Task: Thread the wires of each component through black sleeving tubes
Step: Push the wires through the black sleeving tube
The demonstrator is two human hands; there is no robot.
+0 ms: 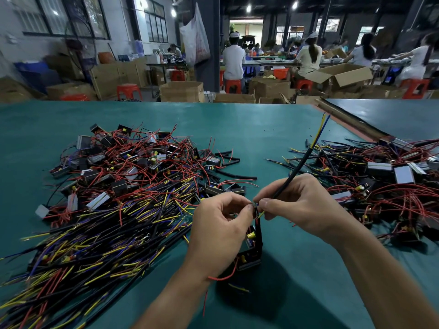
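Black sleeving tube, yellow-blue wires through, is pinched by the right hand; the black component is pinched by the left hand. Full seating is judged next

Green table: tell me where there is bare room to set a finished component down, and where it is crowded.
Bare: the table strip beyond both piles, the channel between the left pile and right pile, and the near patch between the forearms. Crowded: both piles, and loose black tubes at the left pile's edge.
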